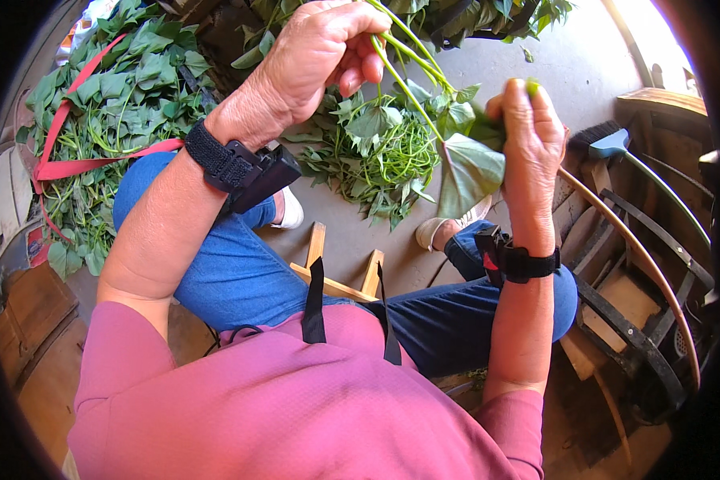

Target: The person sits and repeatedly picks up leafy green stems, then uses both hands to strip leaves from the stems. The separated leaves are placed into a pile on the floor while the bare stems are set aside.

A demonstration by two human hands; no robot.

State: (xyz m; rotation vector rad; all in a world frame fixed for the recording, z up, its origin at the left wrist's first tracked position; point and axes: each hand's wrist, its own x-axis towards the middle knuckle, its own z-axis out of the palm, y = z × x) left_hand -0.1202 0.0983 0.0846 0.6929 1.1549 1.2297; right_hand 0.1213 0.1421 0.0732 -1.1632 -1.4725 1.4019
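Note:
My left hand [330,54] pinches several green stems [417,57] of a leafy vine at the top centre. To its right, my right hand [531,132] is raised with fingers closed on a leafy part of the vine; a bit of green shows at the fingertips, and the exact hold is blurred. A broad leaf [471,174] hangs between the hands, close to the right one. Below them on the floor lies a pile of green stems and leaves [396,144]. A larger heap of leafy vines [114,114] lies at the left, with a red strap [66,120] across it.
More leafy vines [474,18] stand at the top. At the right are a blue-headed brush [609,141], a curved pole and a dark-framed chair-like object [630,324]. A wooden stool frame [336,288] shows between my legs. My shoes rest on the floor beside the middle pile.

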